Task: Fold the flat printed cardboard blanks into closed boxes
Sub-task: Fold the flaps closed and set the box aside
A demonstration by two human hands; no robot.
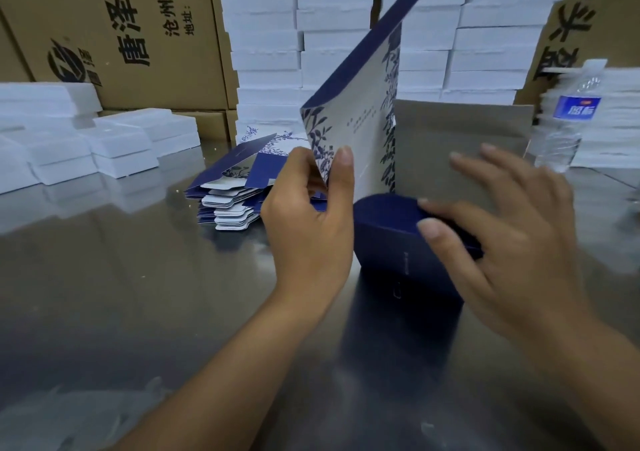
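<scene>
Head: blank [360,121] near-upright, long axis vertical, left hand [304,222] pinching.

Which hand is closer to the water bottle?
The right hand. It presses on the box, a little nearer the camera and left of the water bottle, without touching it. The left hand pinches the box's printed side, farther left.

Bare left hand [306,232], bare right hand [516,246]; forearms [239,367] bare; fingernails [429,228] short, plain.

Left hand [308,215] pinching the cardboard blank [360,104], right hand [512,236] spread, fingers [457,208] straight, touching it
</scene>
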